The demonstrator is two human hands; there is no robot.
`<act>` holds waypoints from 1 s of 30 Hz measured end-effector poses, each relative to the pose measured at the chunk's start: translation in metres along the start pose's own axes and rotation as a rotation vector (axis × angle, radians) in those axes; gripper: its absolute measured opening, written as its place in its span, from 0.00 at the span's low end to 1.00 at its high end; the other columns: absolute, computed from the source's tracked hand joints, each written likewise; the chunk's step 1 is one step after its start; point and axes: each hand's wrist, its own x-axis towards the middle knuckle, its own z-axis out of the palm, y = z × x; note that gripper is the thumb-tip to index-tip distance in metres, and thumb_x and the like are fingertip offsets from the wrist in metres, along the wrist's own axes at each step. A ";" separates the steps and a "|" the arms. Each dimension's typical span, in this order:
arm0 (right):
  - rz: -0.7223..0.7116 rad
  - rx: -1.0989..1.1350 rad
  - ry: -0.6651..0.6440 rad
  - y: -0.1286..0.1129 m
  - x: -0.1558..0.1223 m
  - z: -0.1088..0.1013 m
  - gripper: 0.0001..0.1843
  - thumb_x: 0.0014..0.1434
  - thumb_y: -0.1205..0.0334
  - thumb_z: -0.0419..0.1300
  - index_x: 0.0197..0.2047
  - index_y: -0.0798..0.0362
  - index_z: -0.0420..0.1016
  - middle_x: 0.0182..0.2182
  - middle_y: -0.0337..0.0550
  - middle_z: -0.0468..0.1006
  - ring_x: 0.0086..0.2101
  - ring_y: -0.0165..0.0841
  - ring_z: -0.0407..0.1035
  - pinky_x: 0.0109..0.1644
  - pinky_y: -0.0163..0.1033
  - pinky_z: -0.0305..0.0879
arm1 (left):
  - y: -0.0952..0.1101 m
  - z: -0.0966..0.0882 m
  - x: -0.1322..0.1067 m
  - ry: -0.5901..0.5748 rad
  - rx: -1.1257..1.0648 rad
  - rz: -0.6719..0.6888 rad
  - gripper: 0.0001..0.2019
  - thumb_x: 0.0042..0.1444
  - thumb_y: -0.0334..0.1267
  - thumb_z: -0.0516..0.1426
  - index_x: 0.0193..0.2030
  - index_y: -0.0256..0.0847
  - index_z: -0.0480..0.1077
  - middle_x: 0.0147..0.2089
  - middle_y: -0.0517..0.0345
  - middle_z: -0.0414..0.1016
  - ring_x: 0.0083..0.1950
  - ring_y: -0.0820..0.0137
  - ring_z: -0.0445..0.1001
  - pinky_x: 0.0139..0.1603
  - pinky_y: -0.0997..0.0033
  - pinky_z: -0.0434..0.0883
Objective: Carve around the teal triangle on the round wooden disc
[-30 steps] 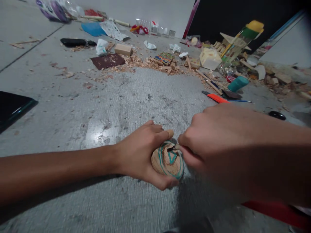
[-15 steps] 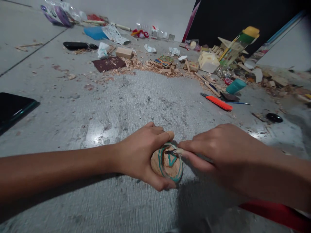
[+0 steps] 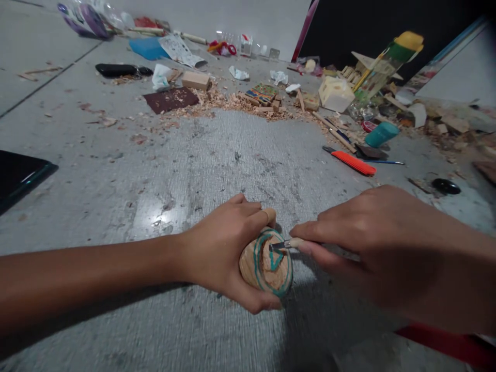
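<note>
A round piece of wood (image 3: pixel 258 266) rests low in the middle of the view, its carved face marked with green rings and a green triangle. My left hand (image 3: pixel 228 253) is wrapped round its left side, thumb below and fingers above, with a tan band on one finger. In my right hand (image 3: pixel 349 237) is a carving tool (image 3: pixel 289 243) with a pale handle, pinched between thumb and forefinger. Its metal blade touches or hovers just over the carved face near the triangle; I cannot tell which.
Wood shavings (image 3: pixel 220 101), a brown sheet of sandpaper (image 3: pixel 170 99) and a wood block (image 3: pixel 196 80) lie ahead. An orange-handled cutter (image 3: pixel 353 163) and a teal cylinder (image 3: pixel 382 134) are at the right. A black-handled knife (image 3: pixel 124 70) lies farther back; a dark phone-like slab (image 3: pixel 23 178) sits left.
My right hand has shifted slightly right and up, and more of the tool's blade shows. The wood has turned a little, showing more of its face. My left hand keeps its hold.
</note>
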 end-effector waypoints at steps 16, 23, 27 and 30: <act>-0.226 -0.237 -0.061 -0.022 0.022 -0.016 0.14 0.52 0.61 0.69 0.20 0.44 0.69 0.11 0.35 0.63 0.12 0.30 0.44 0.21 0.44 0.30 | 0.000 0.002 0.000 -0.037 0.075 0.017 0.35 0.39 0.72 0.63 0.37 0.40 0.67 0.32 0.59 0.71 0.33 0.64 0.69 0.41 0.60 0.61; -0.126 -0.033 -0.034 -0.017 0.005 0.002 0.12 0.66 0.60 0.57 0.31 0.48 0.76 0.18 0.37 0.73 0.16 0.31 0.61 0.24 0.43 0.39 | -0.001 0.002 -0.002 -0.019 0.023 0.000 0.35 0.40 0.71 0.64 0.39 0.39 0.68 0.33 0.59 0.73 0.33 0.65 0.71 0.42 0.60 0.63; -0.024 0.332 0.042 -0.014 -0.018 0.029 0.16 0.75 0.60 0.49 0.48 0.51 0.79 0.31 0.39 0.82 0.28 0.30 0.75 0.31 0.38 0.62 | -0.002 0.000 -0.001 -0.008 -0.053 -0.010 0.33 0.41 0.67 0.66 0.41 0.39 0.69 0.34 0.58 0.76 0.34 0.65 0.72 0.43 0.60 0.63; 0.048 0.563 0.142 -0.013 -0.025 0.044 0.13 0.74 0.62 0.53 0.52 0.50 0.79 0.42 0.39 0.85 0.38 0.28 0.79 0.42 0.34 0.69 | 0.000 -0.003 0.000 -0.036 -0.087 -0.038 0.33 0.40 0.64 0.68 0.43 0.40 0.69 0.37 0.57 0.78 0.35 0.65 0.73 0.44 0.60 0.64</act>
